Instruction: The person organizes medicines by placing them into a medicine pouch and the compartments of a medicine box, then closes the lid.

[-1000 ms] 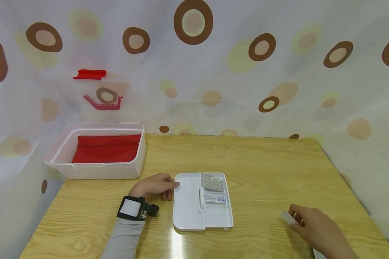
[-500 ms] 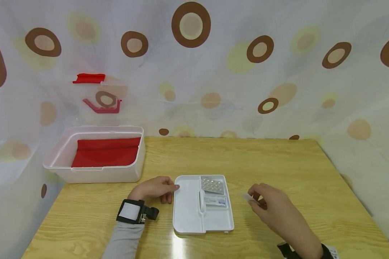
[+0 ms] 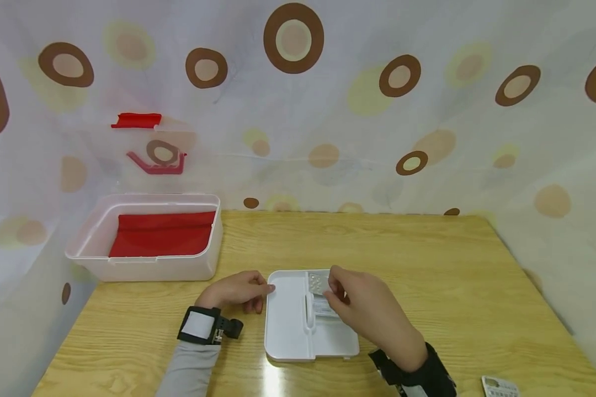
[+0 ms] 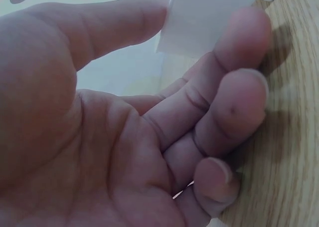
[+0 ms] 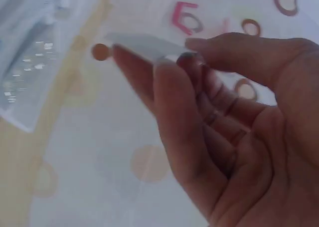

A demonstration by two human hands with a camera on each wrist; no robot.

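A white plastic divided tray (image 3: 285, 317) lies on the table. My left hand (image 3: 238, 290) holds its left edge, thumb on the rim and the other fingers curled beside it; the left wrist view shows the thumb (image 4: 124, 22) against the tray's edge. A silver blister pack (image 3: 317, 283) is in the tray's upper right compartment, with a white sachet (image 3: 323, 307) just below, partly covered by my right hand (image 3: 367, 303). Over that side, my right hand pinches a small, thin, pale flat piece (image 5: 142, 45) between thumb and fingers; it is hidden in the head view.
At the back left stands a translucent white bin (image 3: 159, 267) with red cloth (image 3: 161, 237) inside. A small printed pack (image 3: 499, 387) lies at the table's front right. A patterned curtain (image 3: 338, 127) hangs behind the wooden table (image 3: 452, 286).
My right hand has moved left from the table's right side to above the tray, carrying the pale piece, and uncovered the printed pack at front right. My left hand stays on the tray's edge.
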